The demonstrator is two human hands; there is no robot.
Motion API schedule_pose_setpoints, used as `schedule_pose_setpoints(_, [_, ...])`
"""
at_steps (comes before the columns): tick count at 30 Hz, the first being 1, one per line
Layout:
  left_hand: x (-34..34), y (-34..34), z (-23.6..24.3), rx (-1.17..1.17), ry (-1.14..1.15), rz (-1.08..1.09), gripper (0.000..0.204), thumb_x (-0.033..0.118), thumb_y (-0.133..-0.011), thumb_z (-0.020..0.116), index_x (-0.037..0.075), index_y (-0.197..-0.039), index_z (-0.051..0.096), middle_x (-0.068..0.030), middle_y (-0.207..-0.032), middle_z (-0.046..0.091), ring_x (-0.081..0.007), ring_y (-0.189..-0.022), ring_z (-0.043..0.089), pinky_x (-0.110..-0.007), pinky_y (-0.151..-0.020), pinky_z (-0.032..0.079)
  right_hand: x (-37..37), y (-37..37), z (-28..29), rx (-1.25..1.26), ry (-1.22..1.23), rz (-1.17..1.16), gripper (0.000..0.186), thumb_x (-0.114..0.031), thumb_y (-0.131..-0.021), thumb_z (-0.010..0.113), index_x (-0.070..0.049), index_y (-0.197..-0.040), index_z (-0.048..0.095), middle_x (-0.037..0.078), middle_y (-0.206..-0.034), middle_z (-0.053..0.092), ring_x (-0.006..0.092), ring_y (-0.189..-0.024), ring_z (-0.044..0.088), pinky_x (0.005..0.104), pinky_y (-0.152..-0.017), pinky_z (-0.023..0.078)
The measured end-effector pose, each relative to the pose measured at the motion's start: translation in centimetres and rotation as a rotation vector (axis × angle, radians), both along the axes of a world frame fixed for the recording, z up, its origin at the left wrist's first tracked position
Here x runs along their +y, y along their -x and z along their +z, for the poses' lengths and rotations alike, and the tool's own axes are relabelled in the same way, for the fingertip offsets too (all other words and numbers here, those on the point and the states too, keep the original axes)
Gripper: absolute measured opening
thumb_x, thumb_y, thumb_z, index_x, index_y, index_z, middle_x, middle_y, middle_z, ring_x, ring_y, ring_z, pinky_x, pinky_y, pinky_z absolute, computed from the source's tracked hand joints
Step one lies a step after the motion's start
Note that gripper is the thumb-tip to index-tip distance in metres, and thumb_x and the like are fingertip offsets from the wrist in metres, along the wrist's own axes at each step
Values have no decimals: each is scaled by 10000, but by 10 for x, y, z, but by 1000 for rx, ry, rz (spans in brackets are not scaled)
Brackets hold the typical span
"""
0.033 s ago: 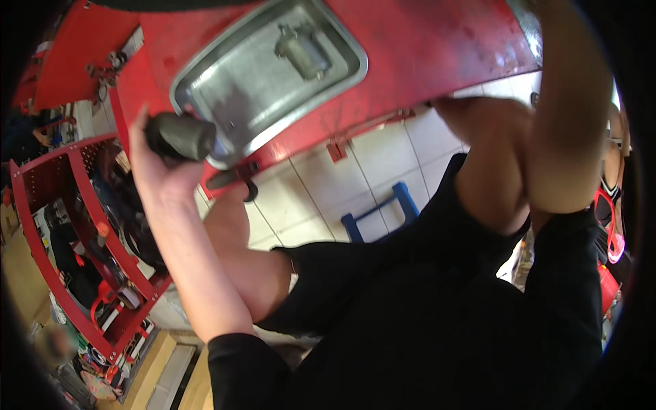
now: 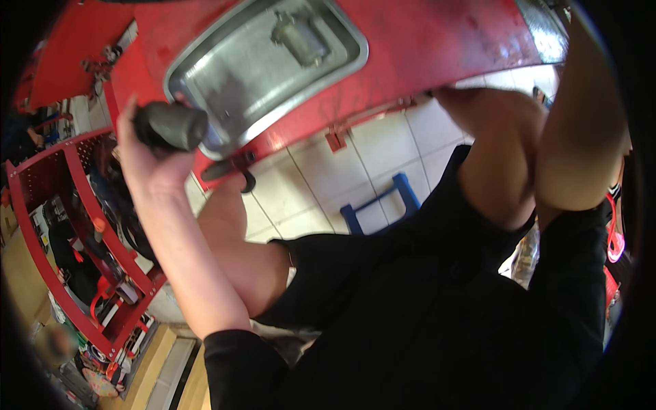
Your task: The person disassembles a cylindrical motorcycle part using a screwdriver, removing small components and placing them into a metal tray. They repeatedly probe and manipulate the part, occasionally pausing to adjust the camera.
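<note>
Red bars of a rack are seen at far left; next, a dark cylinder is held in the left hand, fingers partly closed around it, near a steel tray's left end; in the tray, toward its far right, a metal part is laid; the right forearm is raised, its hand out of view, its grip untellable

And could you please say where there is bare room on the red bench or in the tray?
The red bench looks bare right of the metal tray; inside, the middle looks free, left of the metal part. The tray's left end is crowded: the left hand holds a dark cylinder.
</note>
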State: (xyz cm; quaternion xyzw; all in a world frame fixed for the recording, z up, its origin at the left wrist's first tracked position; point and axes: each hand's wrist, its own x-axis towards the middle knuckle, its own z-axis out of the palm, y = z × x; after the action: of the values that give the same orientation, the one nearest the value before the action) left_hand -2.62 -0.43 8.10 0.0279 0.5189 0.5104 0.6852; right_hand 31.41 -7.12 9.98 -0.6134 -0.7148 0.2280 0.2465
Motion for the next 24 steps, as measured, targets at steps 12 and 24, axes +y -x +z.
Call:
schedule_pose_setpoints(12, [9,5,0,66,-30,-2,357,292,-879,667,23,-1094,572,-203,-1049,638,-337,-976,611,-488,-949,490,-44,-19,-54,-249,176,138,280,-129,-941,544,-28,-1180,648,186,-941,681,221,-780,656,387,-696,517])
schedule_pose_setpoints(24, [17,16,-11,156,-47,-174,442,278,-870,664,-1,-1191,546,-218,-1119,602,-354,-1027,600,-518,-955,494,-49,-13,-50,-249,185,265,273,-125,-941,545,-25,-1174,646,181,-934,673,220,-778,649,386,-695,514])
